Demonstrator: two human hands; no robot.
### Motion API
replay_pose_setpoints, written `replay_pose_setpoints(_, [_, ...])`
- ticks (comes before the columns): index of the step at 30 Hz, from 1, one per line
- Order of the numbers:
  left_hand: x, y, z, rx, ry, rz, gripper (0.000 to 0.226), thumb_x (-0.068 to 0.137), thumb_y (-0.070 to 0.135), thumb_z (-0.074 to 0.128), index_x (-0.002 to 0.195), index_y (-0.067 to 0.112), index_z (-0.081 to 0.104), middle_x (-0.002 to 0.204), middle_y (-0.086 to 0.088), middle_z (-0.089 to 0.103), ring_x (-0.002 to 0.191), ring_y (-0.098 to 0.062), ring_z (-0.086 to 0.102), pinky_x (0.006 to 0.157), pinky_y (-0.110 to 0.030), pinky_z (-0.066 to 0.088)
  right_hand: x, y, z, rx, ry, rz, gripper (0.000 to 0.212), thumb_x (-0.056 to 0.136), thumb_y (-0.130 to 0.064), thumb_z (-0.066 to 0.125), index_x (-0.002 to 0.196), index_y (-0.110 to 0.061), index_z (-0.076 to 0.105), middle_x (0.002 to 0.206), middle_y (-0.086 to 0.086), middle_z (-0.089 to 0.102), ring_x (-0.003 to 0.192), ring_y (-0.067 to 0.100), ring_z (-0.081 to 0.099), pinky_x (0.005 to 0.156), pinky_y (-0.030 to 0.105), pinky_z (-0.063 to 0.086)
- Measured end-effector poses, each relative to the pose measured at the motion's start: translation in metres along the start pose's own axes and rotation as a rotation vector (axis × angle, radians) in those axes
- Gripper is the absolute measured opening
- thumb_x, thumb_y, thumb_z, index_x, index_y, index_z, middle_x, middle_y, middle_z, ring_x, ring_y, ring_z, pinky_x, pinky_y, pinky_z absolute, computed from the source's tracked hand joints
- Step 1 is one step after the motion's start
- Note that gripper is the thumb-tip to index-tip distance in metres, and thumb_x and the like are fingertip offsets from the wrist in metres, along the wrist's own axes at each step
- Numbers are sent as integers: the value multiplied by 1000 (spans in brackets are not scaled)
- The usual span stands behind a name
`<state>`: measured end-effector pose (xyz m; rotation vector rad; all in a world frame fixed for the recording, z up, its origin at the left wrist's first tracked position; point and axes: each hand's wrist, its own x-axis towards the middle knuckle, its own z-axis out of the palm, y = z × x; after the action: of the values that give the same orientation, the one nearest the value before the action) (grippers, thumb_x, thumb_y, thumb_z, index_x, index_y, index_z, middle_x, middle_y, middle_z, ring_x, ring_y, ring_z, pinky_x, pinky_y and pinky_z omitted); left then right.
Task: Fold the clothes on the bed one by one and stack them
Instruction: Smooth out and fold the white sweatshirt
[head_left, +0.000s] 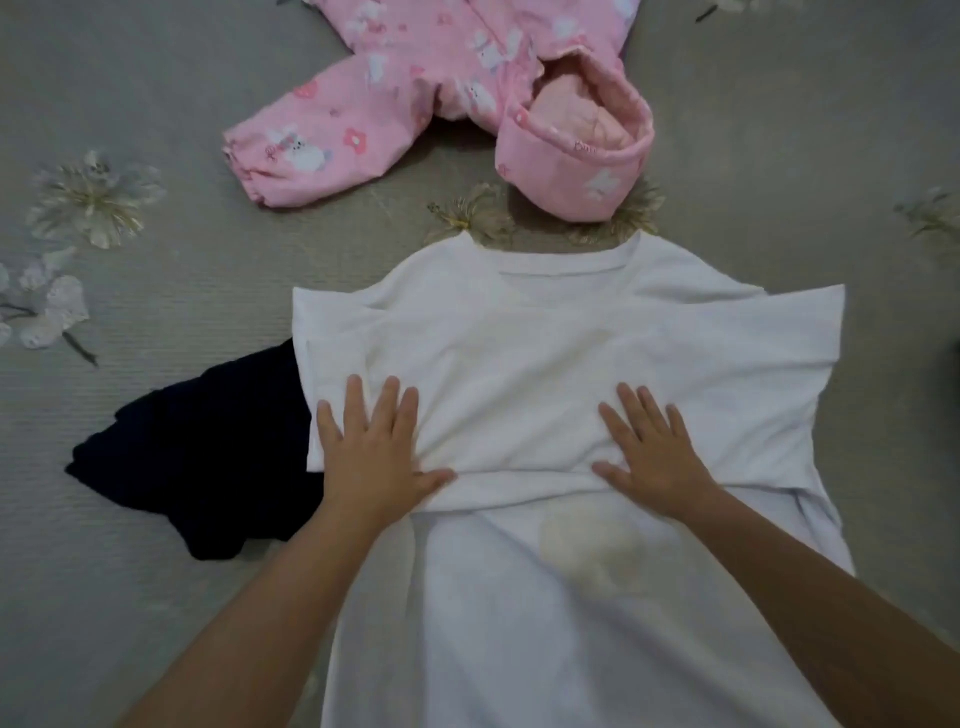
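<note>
While palms-down, both hands (376, 457) atop shirt (519, 374).

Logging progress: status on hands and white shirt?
Left hand, right hand flat, open on white shirt. Sleeves folded in. Dark garment partly under its left edge.

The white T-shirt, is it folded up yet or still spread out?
Partly folded. The white T-shirt has its sleeves tucked in, but the bottom still lies unfolded.

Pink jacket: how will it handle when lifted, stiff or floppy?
Probably soft but bulky: the pink jacket looks quilted and its hood holds a puffed, open shape on the bed. The sleeve lies limp, so it would likely dangle. Likely light for its size.
</note>
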<state>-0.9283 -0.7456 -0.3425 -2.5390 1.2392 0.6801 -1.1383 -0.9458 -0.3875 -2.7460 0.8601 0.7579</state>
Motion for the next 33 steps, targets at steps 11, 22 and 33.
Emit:
replay_pose_setpoints(11, [-21,5,-14,40,11,87,64,94,1,25,147,9,-10,155,-10,-14,143,-27,-13,114,-42,-3,-22,35,-6,-56,-7,-249,58,68,-14,33,113,15,54,113,33,59,97,46,62,81,49,50])
replay_pose_setpoints(22, [-38,23,10,178,-180,-33,75,93,22,34,145,8,-17,152,-9,-25,140,-27,-23,110,-59,-3,-41,25,20,-87,-8,-101,78,77,-53,25,130,3,40,134,22,49,117,38,54,100,55,33])
replay_pose_setpoints(33, [-69,29,28,-24,9,74,73,93,55,16,148,8,6,156,-10,1,144,-23,-1,112,-45,-9,-104,-20,30,98,-95,37,67,94,-35,41,147,-6,13,156,14,1,144,29,5,114,47,12])
